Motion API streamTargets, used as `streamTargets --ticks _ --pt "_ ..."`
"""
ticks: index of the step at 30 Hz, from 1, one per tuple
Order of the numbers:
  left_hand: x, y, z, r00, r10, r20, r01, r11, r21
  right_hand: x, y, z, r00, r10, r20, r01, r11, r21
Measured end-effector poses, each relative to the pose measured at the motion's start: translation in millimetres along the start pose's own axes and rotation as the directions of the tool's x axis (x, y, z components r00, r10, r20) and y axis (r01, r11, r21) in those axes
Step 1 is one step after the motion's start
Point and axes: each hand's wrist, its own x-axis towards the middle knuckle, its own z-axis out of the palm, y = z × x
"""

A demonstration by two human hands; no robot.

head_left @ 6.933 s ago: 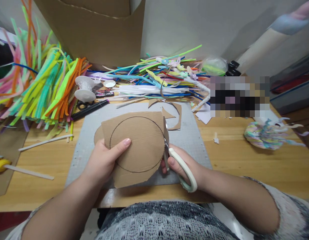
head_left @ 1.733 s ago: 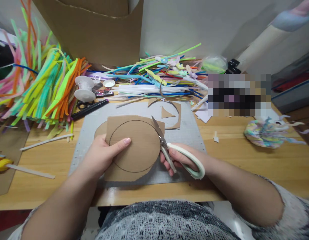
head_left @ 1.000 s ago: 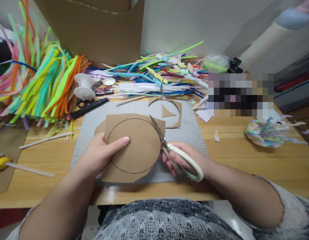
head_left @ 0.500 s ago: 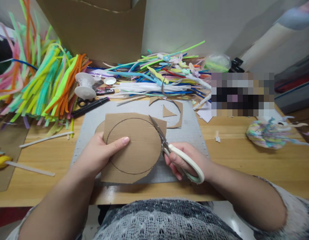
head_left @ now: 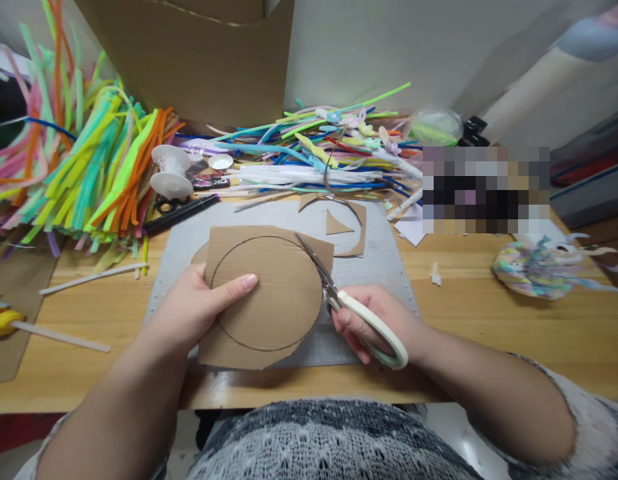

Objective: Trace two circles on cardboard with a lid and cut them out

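My left hand [head_left: 209, 297] grips a piece of brown cardboard [head_left: 273, 287] by its left side, thumb on top and fingers hidden beneath. A dark circle is drawn on the cardboard, and its right edge is cut along part of that line. My right hand [head_left: 363, 320] is closed round the white handles of a pair of scissors [head_left: 329, 277]. One blade lies over the cardboard at the upper right of the circle; the other is hidden below. Under the cardboard is a grey mat [head_left: 389, 273], and a rounded cardboard edge [head_left: 201, 255] peeks out at its left.
Cardboard offcuts [head_left: 359, 230] lie on the mat's far side. Colourful pipe cleaners [head_left: 99, 167] are bundled at left, and more [head_left: 309, 173] lie behind the mat. A clear spool [head_left: 171, 172] and black marker [head_left: 183, 213] sit at back left. A pastel fuzzy craft piece [head_left: 533, 267] is at right.
The cardboard has turned very slightly, its lower edge shifting a little left and toward me. My right hand and the scissors have barely moved.
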Motion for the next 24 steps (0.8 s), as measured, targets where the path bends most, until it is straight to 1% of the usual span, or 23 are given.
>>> streamTargets --ticks 8,12,15,17,20,22,24 --pt "-0.6 0.5 -1.8 1.0 -0.005 0.008 0.005 1.0 -0.012 0.6 -0.4 5.3 0.998 0.027 -0.055 -0.026 0.999 0.02" --pt "1.7 -2.2 -4.0 1.0 -0.005 0.022 0.006 1.0 -0.01 2.3 0.9 2.0 0.999 0.031 -0.021 -0.03 0.999 0.029" --pt "3.3 -5.5 -7.0 0.999 0.015 0.045 -0.014 1.0 -0.027 3.3 1.4 -3.4 1.0 0.021 0.012 -0.022 1.0 0.021" --pt "3.5 -8.3 -8.8 0.997 0.013 0.075 -0.01 0.999 -0.042 3.1 0.5 -6.4 0.999 0.004 0.032 -0.005 0.999 0.037" --pt "3.3 -13.3 -9.5 0.984 -0.037 0.175 0.046 0.998 -0.05 1.8 -2.2 -9.3 0.997 -0.02 0.077 0.014 0.997 0.081" --pt "3.1 -16.1 -8.4 0.97 -0.074 0.231 0.091 0.994 -0.063 0.9 -3.9 -10.6 0.996 -0.008 0.093 0.0 0.996 0.085" --pt "3.0 -17.3 -6.6 0.96 -0.104 0.259 0.129 0.988 -0.083 0.6 -4.7 -12.2 0.996 0.012 0.094 -0.018 0.998 0.061"
